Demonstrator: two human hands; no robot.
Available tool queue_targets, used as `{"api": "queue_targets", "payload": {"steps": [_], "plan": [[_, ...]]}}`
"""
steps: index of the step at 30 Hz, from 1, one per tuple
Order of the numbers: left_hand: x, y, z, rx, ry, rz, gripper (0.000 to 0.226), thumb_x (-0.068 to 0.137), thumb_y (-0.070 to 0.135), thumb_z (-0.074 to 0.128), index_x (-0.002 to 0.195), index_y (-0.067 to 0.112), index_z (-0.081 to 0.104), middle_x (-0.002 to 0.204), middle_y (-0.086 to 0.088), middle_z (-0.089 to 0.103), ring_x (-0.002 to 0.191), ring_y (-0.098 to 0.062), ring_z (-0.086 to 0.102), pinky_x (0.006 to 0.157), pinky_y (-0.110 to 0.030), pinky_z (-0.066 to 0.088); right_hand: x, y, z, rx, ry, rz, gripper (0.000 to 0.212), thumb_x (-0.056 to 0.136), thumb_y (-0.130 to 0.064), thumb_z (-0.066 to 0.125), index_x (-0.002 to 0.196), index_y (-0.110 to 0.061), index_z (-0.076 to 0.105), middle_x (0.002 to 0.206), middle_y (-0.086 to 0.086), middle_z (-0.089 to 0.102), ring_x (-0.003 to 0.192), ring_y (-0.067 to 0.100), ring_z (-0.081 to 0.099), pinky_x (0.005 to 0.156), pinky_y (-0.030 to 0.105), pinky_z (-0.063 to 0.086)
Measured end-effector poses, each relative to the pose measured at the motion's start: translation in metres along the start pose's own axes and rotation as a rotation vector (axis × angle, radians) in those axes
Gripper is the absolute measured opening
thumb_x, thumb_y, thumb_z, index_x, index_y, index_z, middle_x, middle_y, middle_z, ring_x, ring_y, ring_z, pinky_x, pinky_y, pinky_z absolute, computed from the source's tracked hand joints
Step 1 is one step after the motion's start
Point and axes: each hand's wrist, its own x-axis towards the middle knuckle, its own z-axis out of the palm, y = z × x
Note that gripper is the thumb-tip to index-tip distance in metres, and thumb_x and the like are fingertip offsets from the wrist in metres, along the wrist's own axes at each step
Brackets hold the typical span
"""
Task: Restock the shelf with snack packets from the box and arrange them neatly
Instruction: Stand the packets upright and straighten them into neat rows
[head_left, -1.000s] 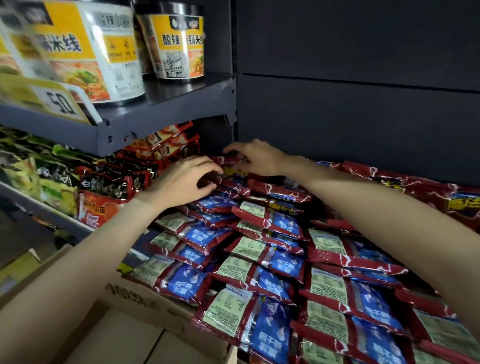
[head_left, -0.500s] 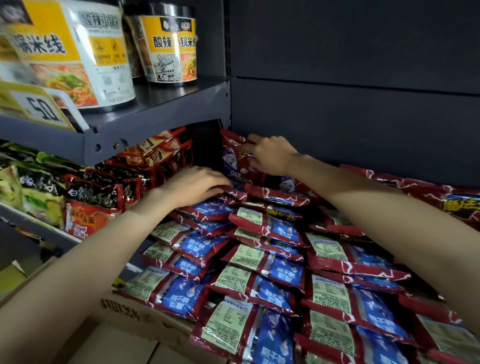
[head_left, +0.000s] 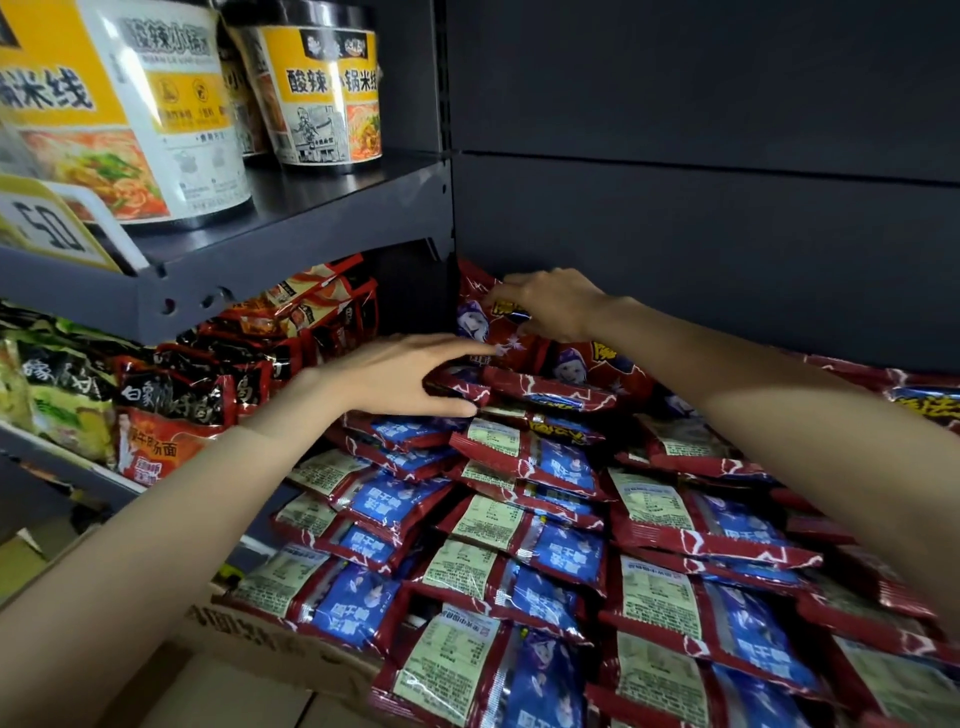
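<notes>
1. Head view, the hands: the right hand (head_left: 553, 306) reaches to the back left corner of the shelf (head_left: 675, 260), its fingers curled round the top edge of an upright red packet (head_left: 498, 332) that leans against the dark back panel. The left hand (head_left: 400, 376) lies just in front, its fingers nearly straight and the thumb spread, resting on the flat packets beneath that upright one.
2. Head view, the task's things: snack packets (head_left: 545, 525) in red and blue lie in overlapping rows over the whole shelf, from the back panel to the front edge.
3. Head view, surroundings: noodle cups (head_left: 322, 98) stand on the upper shelf (head_left: 291, 228) at the left, with a price tag (head_left: 52, 228) at its front edge. Below it, noodle bags (head_left: 171, 405) crowd up against the left side of the packets. A cardboard box (head_left: 270, 649) sits under the front edge.
4. Head view, open room: bare back panel rises above the packets; the upper shelf's corner stands close over the left hand.
</notes>
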Motion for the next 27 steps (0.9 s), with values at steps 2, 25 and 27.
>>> {"api": "queue_targets", "payload": {"steps": [2,25,27], "plan": [[0.010,0.010,-0.001,-0.073,-0.094,0.001,0.071,0.081,0.070,0.047,0.141,0.057,0.011,0.154,0.015,0.020,0.138,-0.009,0.025,0.108,-0.033,0.031,0.000,0.001,-0.001,0.001,-0.003,-0.013,0.058,0.090,-0.024,0.062,0.142,-0.029,0.035,0.145,-0.003,0.040,0.122,0.024,0.050,0.089,0.038,0.045],[0.004,0.015,0.001,-0.130,-0.126,0.057,0.061,0.081,0.071,0.042,0.138,0.058,0.023,0.148,0.019,0.034,0.133,-0.005,0.034,0.100,-0.019,0.030,-0.023,0.010,0.007,-0.291,0.233,-0.125,0.041,0.086,-0.023,0.064,0.126,-0.029,0.060,0.151,0.008,0.033,0.134,0.030,0.032,0.103,0.043,0.030],[0.007,0.016,-0.002,-0.139,-0.072,0.023,0.057,0.083,0.069,0.033,0.138,0.055,0.028,0.147,0.017,0.035,0.134,-0.008,0.033,0.101,-0.024,0.029,-0.031,0.016,0.003,-0.266,0.272,-0.101,0.038,0.082,-0.018,0.069,0.119,-0.021,0.065,0.144,0.011,0.042,0.129,0.032,0.040,0.100,0.044,0.036]]}}
